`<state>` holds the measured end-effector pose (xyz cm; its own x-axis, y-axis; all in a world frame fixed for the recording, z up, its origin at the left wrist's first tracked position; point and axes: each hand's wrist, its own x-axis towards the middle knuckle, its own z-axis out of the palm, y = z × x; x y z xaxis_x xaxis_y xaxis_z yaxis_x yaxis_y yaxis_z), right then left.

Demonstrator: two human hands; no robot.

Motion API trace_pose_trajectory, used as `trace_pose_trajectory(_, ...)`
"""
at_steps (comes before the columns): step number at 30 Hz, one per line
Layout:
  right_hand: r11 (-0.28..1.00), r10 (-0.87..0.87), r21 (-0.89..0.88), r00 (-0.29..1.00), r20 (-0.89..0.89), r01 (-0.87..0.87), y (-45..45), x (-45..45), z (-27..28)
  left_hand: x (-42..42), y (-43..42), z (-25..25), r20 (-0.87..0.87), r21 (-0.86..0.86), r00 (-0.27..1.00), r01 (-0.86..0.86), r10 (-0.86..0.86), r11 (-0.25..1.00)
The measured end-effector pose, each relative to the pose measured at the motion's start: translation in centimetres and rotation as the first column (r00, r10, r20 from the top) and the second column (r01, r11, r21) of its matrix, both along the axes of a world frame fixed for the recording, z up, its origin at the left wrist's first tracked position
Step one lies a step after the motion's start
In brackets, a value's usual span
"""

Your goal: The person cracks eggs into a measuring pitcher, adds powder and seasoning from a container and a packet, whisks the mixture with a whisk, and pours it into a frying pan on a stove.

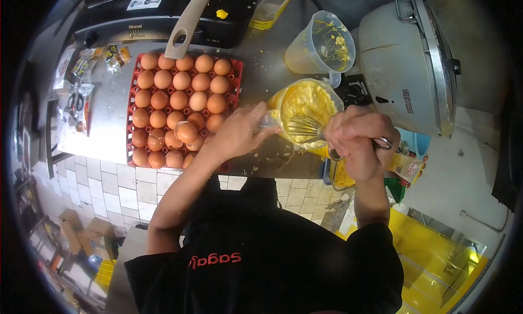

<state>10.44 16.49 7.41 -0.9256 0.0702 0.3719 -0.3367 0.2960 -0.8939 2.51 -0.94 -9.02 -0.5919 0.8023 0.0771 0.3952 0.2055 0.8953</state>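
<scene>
My left hand (243, 130) is closed around the handle of a clear plastic measuring jug (276, 100). Inside the jug is a thick yellow egg mixture (309, 100). In my right hand (360, 141) is a wire whisk (305, 130), tilted, with its wires in the mixture at the jug's mouth. Left of the jug lies a red egg tray (239, 77) full of brown eggs (178, 100). Some cracked shells (186, 132) rest on top near its front right. The tray's nearest right corner is partly hidden by my left forearm.
A second plastic jug (305, 49), smeared yellow inside, stands behind. At right is a large grey rice cooker (389, 58). A pan handle (188, 28) reaches over the tray from the black stove (114, 28). Scissors (75, 101) and packets (87, 63) lie far left.
</scene>
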Motion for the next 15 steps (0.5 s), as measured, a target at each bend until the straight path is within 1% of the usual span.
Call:
trace_pose_trajectory(4,0.999,-0.041,-0.020,0.998,0.043,0.042,2.8,1.1,-0.7,0.1,0.1,0.0,-0.005,-0.042,1.000,-0.008,0.008,0.999)
trace_pose_trajectory(7,0.980,-0.106,-0.163,0.994,0.036,0.111,4.0,0.5,-0.5,0.1,0.1,0.0,0.022,-0.065,1.000,-0.012,0.014,0.998)
trace_pose_trajectory(8,0.980,-0.101,-0.174,0.995,0.006,0.101,4.5,0.1,-0.5,0.1,0.1,-0.1,0.026,-0.064,1.000,-0.013,0.014,0.998)
trace_pose_trajectory(11,0.961,-0.189,-0.219,0.980,-0.063,0.171,5.5,-1.2,-0.7,0.1,0.3,0.1,0.038,-0.054,0.999,-0.011,0.013,0.998)
trace_pose_trajectory(12,0.981,-0.167,-0.117,0.980,-0.107,0.154,6.3,-1.8,-1.0,0.1,0.2,0.1,0.041,-0.050,0.999,-0.010,0.012,0.999)
trace_pose_trajectory(15,0.950,-0.216,-0.258,0.968,-0.127,0.178,6.1,-2.7,-0.6,0.1,0.2,-0.1,0.023,-0.049,1.000,-0.018,0.020,0.999)
